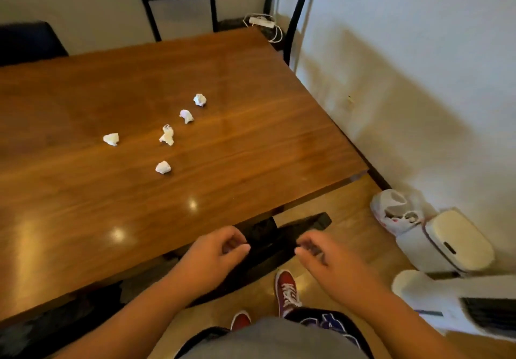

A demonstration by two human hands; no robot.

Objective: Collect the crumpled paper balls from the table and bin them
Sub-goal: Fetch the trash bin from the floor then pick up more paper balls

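The left hand (215, 252) and right hand (329, 261) hover off the near edge of the desk (83, 93), each grip loosely curled and holding nothing. Five paper balls (167, 135) lie scattered on the desk at eleven o'clock from them; the white lidded bin (446, 244) stands on the floor (349, 213) at three o'clock.

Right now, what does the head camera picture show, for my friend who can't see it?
Five crumpled white paper balls lie scattered on a shiny brown wooden table. The person's left hand and right hand hover empty by its near edge, fingers loosely curled. A white lidded bin stands on the floor at the right.
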